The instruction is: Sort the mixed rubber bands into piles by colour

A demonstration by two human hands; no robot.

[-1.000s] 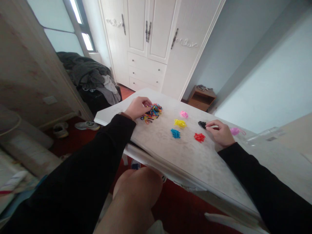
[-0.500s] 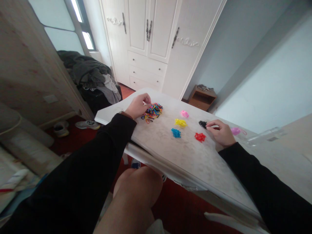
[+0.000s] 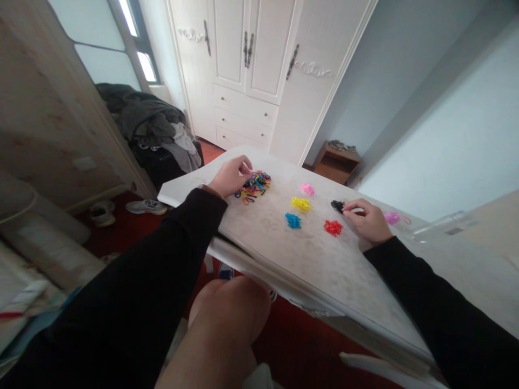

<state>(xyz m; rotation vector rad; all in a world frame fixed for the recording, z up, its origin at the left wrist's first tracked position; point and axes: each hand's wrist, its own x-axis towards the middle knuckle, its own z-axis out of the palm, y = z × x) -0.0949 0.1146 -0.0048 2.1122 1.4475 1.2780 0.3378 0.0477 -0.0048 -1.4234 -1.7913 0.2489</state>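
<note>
— What is the left hand [image 3: 230,176] doing?

— It lies loosely curled at the mixed pile of coloured rubber bands [image 3: 253,185], at about ten o'clock on the table [image 3: 308,259]. The fingertips [image 3: 244,168] are pinched together at the pile's near-left edge, touching the bands; whether a band is actually gripped is too small to tell.

— And the right hand [image 3: 368,220]?

— Half closed, resting on the table at about two o'clock. Its thumb and forefinger meet right at the small black heap [image 3: 337,205], touching it.

— Does the mixed pile have a long axis?

— Roughly, yes: it stretches from the left hand's fingertips out toward one o'clock, a loose oval with a few bands straggling off its near end.

— What lies between the hands?

— Small sorted heaps, each apart from the others: pink [image 3: 307,189] farthest out, yellow [image 3: 300,203] nearer, blue [image 3: 292,220] nearest the table's front edge, red [image 3: 333,228] just beside the right hand. A pale purple bunch [image 3: 392,218] lies beyond the right hand, toward three o'clock.
</note>
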